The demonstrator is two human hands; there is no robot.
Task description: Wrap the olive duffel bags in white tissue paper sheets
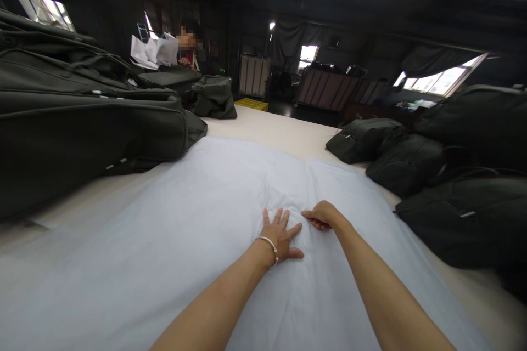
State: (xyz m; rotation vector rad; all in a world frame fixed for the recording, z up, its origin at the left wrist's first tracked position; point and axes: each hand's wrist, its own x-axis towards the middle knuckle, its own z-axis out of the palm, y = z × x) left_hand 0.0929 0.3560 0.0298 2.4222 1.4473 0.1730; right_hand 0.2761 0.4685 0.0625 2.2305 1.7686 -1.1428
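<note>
A large bluish-white sheet lies spread over the table, with small creases around my hands. My left hand, with a thin bracelet at its wrist, presses flat on the sheet with its fingers spread. Just to its right, my right hand is closed, its thumb and fingers pinching a bit of the sheet. Short wrinkles run between the two hands at the pinched spot.
Dark bags are heaped along the table's left side, and more dark bags line the right. The pale tabletop shows beyond the sheet. Farther back are a person near white papers, a yellow pallet and wheeled carts.
</note>
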